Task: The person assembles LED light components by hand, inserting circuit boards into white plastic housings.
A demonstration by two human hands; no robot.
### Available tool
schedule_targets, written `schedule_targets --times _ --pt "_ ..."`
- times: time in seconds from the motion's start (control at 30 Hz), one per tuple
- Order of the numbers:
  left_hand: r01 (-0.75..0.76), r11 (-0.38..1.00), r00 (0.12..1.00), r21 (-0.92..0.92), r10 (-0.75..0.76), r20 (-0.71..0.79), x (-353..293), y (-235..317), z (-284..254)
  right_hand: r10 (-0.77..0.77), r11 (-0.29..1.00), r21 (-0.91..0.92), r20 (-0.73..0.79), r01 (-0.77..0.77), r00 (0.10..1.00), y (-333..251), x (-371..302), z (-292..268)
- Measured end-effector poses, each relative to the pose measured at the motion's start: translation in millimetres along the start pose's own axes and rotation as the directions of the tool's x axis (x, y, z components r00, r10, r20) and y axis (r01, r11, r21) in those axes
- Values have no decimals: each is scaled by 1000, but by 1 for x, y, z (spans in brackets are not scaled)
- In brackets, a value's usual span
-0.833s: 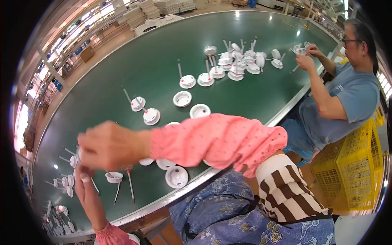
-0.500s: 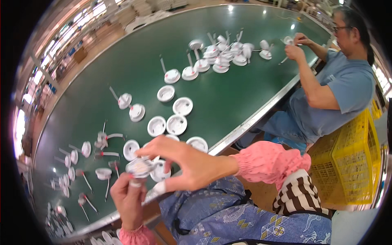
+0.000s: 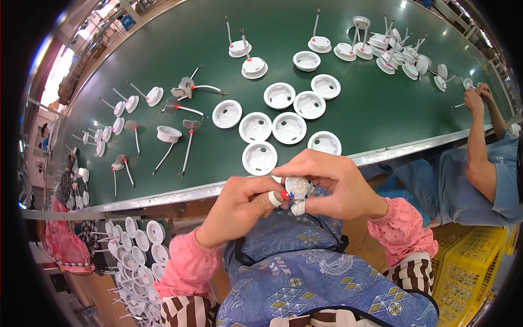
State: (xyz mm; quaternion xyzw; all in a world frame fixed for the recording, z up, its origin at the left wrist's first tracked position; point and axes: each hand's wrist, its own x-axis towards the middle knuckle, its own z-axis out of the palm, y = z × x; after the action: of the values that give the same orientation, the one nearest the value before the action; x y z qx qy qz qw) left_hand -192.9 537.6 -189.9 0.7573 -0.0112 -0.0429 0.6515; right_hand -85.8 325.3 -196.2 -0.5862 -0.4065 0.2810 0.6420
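In front of my lap, both hands hold a small round LED lamp part [image 3: 297, 186], its face dotted with yellow LEDs. My right hand [image 3: 340, 185] grips its rim between thumb and fingers. My left hand [image 3: 239, 206], thumb wrapped in white tape, pinches the side where a red sleeve [image 3: 285, 194] and a bit of blue show. The fingers partly hide the part's underside. Just beyond stand several white lamp cups with holes in their bottoms, the nearest cup [image 3: 260, 158] close to the table edge.
On the green table [image 3: 180, 152], wired grey pieces [image 3: 186, 87] and finished-looking white lamps [image 3: 254, 67] lie left and far. A lamp pile [image 3: 400, 57] sits far right, near a co-worker's hands [image 3: 479, 95]. Many white lamps [image 3: 141, 240] stand below left; yellow crates [image 3: 468, 267] below right.
My view has swung to the right and levelled. My right hand has closed in on the lamp part, and both hands now hold it nearer my body, below the table edge.
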Motion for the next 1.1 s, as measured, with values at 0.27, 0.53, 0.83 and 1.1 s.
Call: schedule_targets --times 0.27,0.53,0.83,1.1 --pt "531 636 832 -560 -266 487 10 -37 -5 -163 945 -289 -16 151 987 13 -2 9" --pt "305 924 941 -230 -254 224 0 -8 -7 415 862 358 -93 -359 905 -3 -5 8" --pt "-315 688 937 654 333 101 -20 -30 2 388 680 724 -221 -117 895 3 -53 -10" --pt "-545 308 838 780 221 499 39 -8 1 326 691 710 -473 135 818 -4 -90 -47"
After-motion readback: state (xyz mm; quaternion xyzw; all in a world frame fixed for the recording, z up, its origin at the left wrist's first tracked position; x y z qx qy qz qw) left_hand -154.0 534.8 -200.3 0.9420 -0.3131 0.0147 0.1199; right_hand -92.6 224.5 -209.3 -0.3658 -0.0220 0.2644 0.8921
